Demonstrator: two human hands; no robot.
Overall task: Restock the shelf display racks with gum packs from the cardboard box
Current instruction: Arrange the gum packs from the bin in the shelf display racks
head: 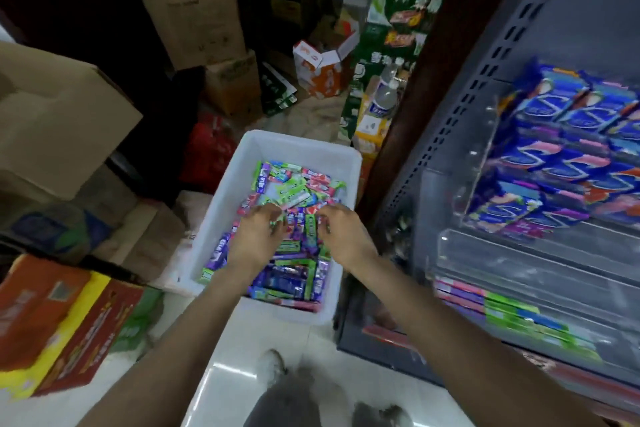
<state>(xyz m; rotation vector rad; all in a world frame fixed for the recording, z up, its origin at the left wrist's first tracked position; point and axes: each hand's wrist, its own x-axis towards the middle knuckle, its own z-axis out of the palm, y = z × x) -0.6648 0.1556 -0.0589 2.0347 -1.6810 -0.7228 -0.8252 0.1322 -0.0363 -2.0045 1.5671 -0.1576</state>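
Two hands, left hand point(256, 236) and right hand point(341, 232), in one bin point(301, 146); fingers curled (grip unclear).

Shop stockroom, gum display racks point(540, 163), stacked cartons point(194, 0)

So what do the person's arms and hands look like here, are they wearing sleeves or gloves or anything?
Both forearms are bare right up to the bottom edge of the picture, so no sleeves show. The left hand and right hand are bare too: no gloves. I can't make out a watch, ring or bracelet, though the picture is blurry, so something small could be missed.
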